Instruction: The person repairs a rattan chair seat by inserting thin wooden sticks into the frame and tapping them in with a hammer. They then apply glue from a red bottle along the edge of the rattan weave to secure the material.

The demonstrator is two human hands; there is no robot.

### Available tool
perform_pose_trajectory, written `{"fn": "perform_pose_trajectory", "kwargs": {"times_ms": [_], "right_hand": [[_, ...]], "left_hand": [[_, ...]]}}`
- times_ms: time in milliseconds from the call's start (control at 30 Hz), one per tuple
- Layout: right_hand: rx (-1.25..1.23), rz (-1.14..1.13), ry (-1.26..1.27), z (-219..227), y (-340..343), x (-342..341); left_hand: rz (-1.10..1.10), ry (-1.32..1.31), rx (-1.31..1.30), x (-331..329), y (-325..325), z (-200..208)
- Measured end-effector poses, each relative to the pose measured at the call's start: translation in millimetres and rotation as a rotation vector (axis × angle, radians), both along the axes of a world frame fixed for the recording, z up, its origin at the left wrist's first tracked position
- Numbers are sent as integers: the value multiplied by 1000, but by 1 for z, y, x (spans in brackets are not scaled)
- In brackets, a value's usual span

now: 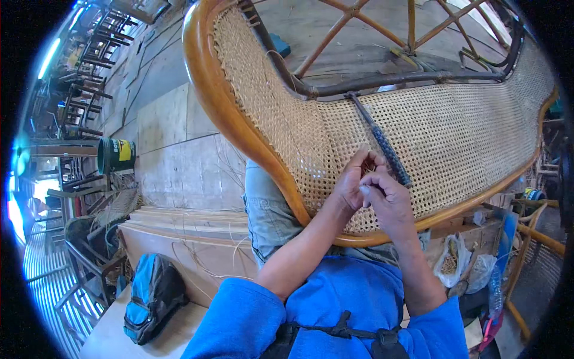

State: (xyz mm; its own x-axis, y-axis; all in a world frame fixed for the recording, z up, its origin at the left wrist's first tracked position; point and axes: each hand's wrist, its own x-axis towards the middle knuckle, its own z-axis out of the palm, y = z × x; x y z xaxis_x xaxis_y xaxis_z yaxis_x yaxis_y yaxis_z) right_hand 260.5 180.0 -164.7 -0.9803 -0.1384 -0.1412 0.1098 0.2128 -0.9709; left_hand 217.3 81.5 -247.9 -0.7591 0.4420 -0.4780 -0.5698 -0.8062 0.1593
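Across my lap rests a curved rattan furniture frame (244,128), its glossy brown rim bordering a panel of woven cane webbing (454,149). My left hand (354,182) is over the near part of the webbing, its fingers curled and pinched together. Close beside it, my right hand (390,200) is also closed, thumb against the fingers. Whatever lies between the fingertips is too small to make out. Just beyond the hands, a slim dark tool (385,143) with a textured grip lies on the webbing, touched by neither hand.
A blue and black backpack (152,299) sits at lower left, near stacked boards (185,222). Farther left stand a dark green bucket (113,157) and several wooden chair frames (89,84). Plastic bags (452,260) hang at right. Loose cane strands trail over the boards.
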Motion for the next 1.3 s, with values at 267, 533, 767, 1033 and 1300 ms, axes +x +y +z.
{"fn": "perform_pose_trajectory", "kwargs": {"times_ms": [267, 533, 767, 1033, 1300], "right_hand": [[-542, -351, -78, -13, 7, -84], [-504, -271, -92, -130, -81, -176], [-261, -196, -87, -179, -126, -207], [-571, -102, -259, -173, -117, -221], [-1105, -186, -540, -165, -94, -212]], "left_hand": [[-102, -17, -515, -88, -25, 57], [-1151, 844, -2526, -241, -68, 78], [-1445, 880, -2778, -228, -113, 50], [-1489, 1040, -2606, -231, -118, 44], [-1374, 811, -2151, -239, -109, 24]]}}
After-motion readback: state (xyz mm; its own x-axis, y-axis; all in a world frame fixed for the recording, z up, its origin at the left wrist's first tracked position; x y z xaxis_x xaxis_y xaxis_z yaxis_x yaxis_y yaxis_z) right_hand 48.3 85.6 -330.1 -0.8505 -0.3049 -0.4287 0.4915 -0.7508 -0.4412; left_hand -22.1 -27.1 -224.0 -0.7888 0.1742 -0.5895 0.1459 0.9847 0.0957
